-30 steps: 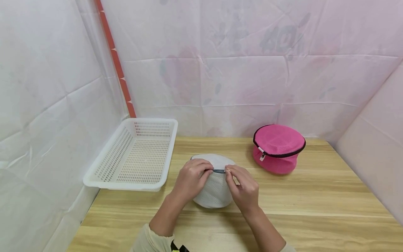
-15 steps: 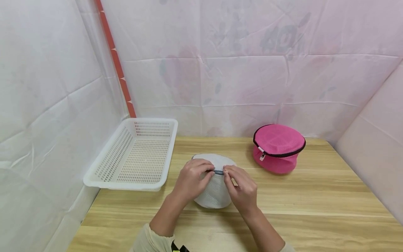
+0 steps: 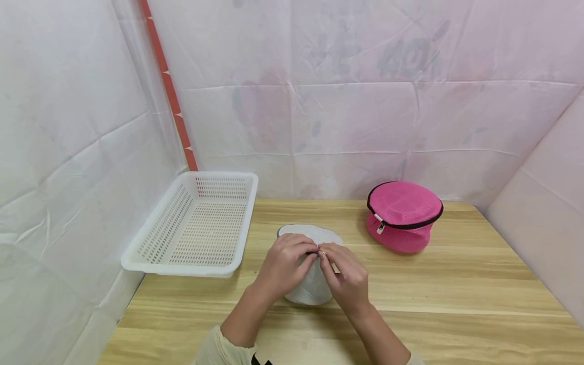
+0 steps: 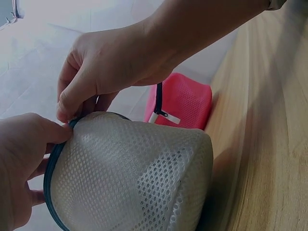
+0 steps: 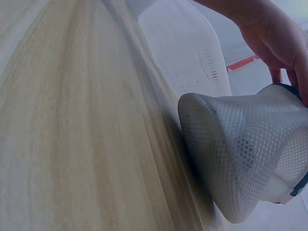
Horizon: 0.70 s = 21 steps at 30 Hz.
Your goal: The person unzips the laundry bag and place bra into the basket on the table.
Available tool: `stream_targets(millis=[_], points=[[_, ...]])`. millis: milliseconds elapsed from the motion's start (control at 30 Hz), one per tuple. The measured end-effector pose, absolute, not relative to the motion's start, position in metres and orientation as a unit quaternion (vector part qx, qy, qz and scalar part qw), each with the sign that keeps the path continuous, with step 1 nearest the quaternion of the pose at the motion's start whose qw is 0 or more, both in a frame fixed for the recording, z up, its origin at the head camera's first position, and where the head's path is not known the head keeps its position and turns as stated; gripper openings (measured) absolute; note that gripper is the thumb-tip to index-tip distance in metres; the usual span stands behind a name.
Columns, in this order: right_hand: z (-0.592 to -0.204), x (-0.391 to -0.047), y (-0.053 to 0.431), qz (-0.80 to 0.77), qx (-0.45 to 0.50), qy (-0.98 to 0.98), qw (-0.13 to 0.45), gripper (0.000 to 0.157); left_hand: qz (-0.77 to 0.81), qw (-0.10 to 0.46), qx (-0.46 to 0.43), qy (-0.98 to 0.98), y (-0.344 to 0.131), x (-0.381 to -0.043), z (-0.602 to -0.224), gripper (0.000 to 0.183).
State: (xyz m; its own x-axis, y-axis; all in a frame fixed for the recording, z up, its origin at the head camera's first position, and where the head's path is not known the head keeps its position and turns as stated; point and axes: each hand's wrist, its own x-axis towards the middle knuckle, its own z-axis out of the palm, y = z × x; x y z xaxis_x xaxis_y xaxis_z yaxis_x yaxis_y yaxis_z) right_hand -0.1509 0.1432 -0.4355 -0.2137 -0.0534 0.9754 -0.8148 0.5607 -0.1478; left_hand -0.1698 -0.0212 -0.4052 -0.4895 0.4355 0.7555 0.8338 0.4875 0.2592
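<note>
A white mesh laundry bag (image 3: pixel 310 289) with a dark grey-blue zipper edge (image 4: pixel 51 168) stands on the table in front of the person. With thumb and fingers, the left hand (image 3: pixel 285 263) pinches the bag's zippered rim from the left. The right hand (image 3: pixel 347 276) pinches the same rim just to the right, its fingertips almost meeting those of the left. Their fingers hide the stretch of zipper between them, and the zipper pull does not show. In the right wrist view, the bag's mesh side (image 5: pixel 216 144) bulges toward the camera.
At the back right stands a pink mesh laundry bag (image 3: pixel 403 215) with a black zipper and a hanging pull. A white perforated plastic basket (image 3: pixel 244 223) sits at the left. White sheeting (image 3: pixel 347 116) encloses the wooden table (image 3: pixel 456 304) behind and at both sides.
The right hand has moved a little left along the rim and the left hand slightly right, so their fingertips now nearly meet. The zipper strip between them is now covered.
</note>
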Motion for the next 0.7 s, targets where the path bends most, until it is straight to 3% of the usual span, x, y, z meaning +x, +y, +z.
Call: stream_targets(millis=[700], points=[[-0.437, -0.155, 0.153, 0.337, 0.269, -0.714, 0.551, 0.014, -0.333, 0.313, -0.380, -0.805, -0.029, -0.174, -0.403, 0.004]])
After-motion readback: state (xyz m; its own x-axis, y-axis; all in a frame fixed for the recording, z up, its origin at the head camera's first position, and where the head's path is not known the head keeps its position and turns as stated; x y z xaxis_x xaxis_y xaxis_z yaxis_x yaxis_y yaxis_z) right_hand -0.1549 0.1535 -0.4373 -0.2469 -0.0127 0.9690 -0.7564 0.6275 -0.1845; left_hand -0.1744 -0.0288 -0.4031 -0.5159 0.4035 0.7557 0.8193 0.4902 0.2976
